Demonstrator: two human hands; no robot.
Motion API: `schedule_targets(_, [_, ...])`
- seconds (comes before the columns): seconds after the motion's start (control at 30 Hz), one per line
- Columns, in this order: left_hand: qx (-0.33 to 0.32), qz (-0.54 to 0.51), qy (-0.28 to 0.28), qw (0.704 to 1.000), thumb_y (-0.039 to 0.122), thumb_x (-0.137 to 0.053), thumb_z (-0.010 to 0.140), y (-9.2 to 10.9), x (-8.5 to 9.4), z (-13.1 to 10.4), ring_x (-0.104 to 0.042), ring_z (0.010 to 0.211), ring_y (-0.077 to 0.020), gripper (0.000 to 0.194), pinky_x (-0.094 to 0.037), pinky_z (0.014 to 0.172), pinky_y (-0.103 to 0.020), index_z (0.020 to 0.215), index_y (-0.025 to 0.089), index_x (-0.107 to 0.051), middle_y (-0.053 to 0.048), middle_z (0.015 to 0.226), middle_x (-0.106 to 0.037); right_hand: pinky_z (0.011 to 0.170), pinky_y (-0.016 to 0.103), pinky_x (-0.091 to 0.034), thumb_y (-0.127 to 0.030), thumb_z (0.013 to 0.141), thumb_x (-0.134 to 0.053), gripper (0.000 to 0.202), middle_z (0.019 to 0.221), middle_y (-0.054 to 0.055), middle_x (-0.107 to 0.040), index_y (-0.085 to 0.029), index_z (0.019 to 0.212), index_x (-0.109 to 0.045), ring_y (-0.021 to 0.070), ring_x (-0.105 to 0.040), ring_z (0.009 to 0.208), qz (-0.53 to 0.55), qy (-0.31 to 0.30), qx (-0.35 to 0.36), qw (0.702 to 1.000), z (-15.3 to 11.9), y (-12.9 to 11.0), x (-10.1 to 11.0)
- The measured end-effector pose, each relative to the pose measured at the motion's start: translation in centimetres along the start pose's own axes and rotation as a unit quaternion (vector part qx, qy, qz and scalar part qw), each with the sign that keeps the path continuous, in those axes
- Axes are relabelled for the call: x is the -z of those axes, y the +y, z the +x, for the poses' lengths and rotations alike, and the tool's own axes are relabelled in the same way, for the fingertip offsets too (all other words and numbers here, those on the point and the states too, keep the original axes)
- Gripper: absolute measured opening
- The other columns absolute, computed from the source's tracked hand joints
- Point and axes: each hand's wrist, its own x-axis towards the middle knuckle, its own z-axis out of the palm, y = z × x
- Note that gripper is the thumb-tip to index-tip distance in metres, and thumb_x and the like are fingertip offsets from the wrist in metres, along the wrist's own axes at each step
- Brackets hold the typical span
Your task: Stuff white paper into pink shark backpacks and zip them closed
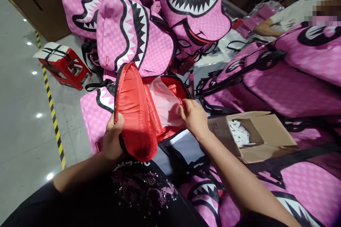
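Note:
A pink checkered backpack (93, 122) with a shark-mouth print lies unzipped in front of me, its red lining (130, 110) showing. My left hand (113, 136) grips the edge of its opened panel, thumb on the inside, fingers hidden behind. Inside the backpack is a thin whitish, see-through plastic sheet (165, 104). My right hand (195, 117) is at the right side of the opening, its fingers curled and pinching the sheet's edge; the fingertips are partly hidden.
More pink backpacks (128, 35) are piled behind and at right. An open cardboard box (271, 134) with small white pieces stands right of my right hand. A red stool (64, 64) stands on the floor at left. A co-worker's arm (269, 26) reaches in at upper right.

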Motion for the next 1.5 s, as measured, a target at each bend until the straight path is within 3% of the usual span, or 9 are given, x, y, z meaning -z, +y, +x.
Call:
schedule_targets(0.2, [-0.039,0.142,0.092,0.985,0.048,-0.063,0.087,-6.3,5.5,-0.7,-0.066,0.107,-0.0256,0.055,-0.056,0.093,-0.036,0.133,0.019,-0.058,-0.008,0.116,-0.069,0.083,0.037,-0.034,-0.031,0.095,-0.055,0.049,0.108,0.015,-0.07,-0.009,0.138,-0.047,0.0262,-0.063,0.096,-0.041,-0.161,-0.124,0.978,-3.4,-1.2,-5.7])
schedule_targets(0.3, [-0.192,0.38,0.101,0.899,0.041,-0.062,0.089,-7.4,9.9,0.0,-0.054,0.13,-0.029,0.065,-0.043,0.111,-0.043,0.147,0.021,-0.044,-0.012,0.14,-0.057,0.084,0.04,-0.032,-0.034,0.095,-0.057,0.049,0.108,0.017,-0.069,-0.009,0.136,-0.049,0.0288,-0.062,0.097,-0.025,-0.143,-0.166,0.975,-3.5,-2.7,-7.6])
schedule_targets(0.4, [-0.427,0.64,-0.006,0.638,0.024,-0.064,0.089,-5.1,11.7,1.7,-0.026,0.151,-0.0301,0.074,-0.021,0.123,-0.052,0.155,0.026,-0.031,-0.013,0.162,-0.031,0.088,0.042,-0.031,-0.027,0.096,-0.051,0.03,0.106,0.017,-0.069,-0.011,0.12,-0.061,0.0298,-0.059,0.1,0.002,-0.117,-0.167,0.979,-3.6,-3.6,-8.1])
schedule_targets(0.47, [-0.474,0.743,-0.197,0.43,0.015,-0.057,0.091,-2.9,10.5,2.9,-0.029,0.15,-0.0281,0.06,-0.019,0.122,-0.053,0.148,0.027,-0.043,-0.011,0.159,-0.038,0.09,0.043,-0.032,-0.02,0.098,-0.043,0.026,0.105,0.017,-0.068,-0.012,0.109,-0.065,0.0291,-0.058,0.102,0.018,-0.114,-0.152,0.982,-3.9,-4.1,-8.1])
schedule_targets(0.57, [-0.328,0.826,-0.416,0.193,0.016,-0.055,0.09,-1.8,5.7,5.1,-0.059,0.125,-0.0292,0.031,-0.038,0.112,-0.048,0.117,0.016,-0.07,-0.017,0.129,-0.066,0.089,0.039,-0.038,-0.017,0.1,-0.037,0.033,0.117,0.018,-0.063,-0.012,0.123,-0.061,0.0272,-0.058,0.105,0.038,-0.111,-0.15,0.982,-4.3,-4.9,-8.1])
schedule_targets(0.63, [-0.206,0.861,-0.449,0.122,0.027,-0.063,0.086,-3.4,1.6,7.2,-0.071,0.091,-0.0283,0.019,-0.052,0.092,-0.043,0.087,0.013,-0.076,-0.016,0.093,-0.076,0.084,0.035,-0.042,-0.018,0.1,-0.038,0.042,0.126,0.021,-0.059,-0.01,0.141,-0.047,0.026,-0.06,0.106,0.055,-0.107,-0.189,0.974,-4.5,-5.5,-8.2])
schedule_targets(0.83, [-0.217,0.841,-0.48,0.123,0.016,-0.059,0.088,-13.4,-6.0,13.9,-0.067,0.077,-0.0228,0.015,-0.049,0.071,-0.032,0.088,0.011,-0.074,-0.013,0.081,-0.073,0.074,0.029,-0.047,-0.029,0.105,-0.031,0.046,0.103,0.015,-0.071,-0.009,0.144,-0.042,0.0238,-0.069,0.093,0.151,-0.199,-0.263,0.932,-5.0,-5.8,-8.9])
schedule_targets(1.2, [-0.309,0.791,-0.504,0.159,0.015,-0.041,0.097,-16.4,-0.4,16.6,-0.049,0.127,-0.0311,0.035,-0.03,0.11,-0.056,0.124,0.009,-0.063,-0.023,0.133,-0.058,0.068,0.029,-0.052,-0.007,0.098,-0.023,0.047,0.122,0.025,-0.058,-0.008,0.136,-0.05,0.0222,-0.072,0.087,-0.031,-0.19,-0.118,0.974,-1.1,-3.7,-8.2])
schedule_targets(1.5, [-0.208,0.832,-0.488,0.164,0.03,-0.068,0.077,-17.8,1.2,17.9,-0.015,0.153,-0.0355,0.073,-0.009,0.118,-0.067,0.147,0.029,-0.049,-0.011,0.165,-0.024,0.065,0.028,-0.052,-0.005,0.097,-0.027,0.04,0.107,0.021,-0.059,-0.005,0.113,-0.063,0.0232,-0.071,0.087,-0.096,-0.235,-0.06,0.965,-0.8,-0.7,-7.9])
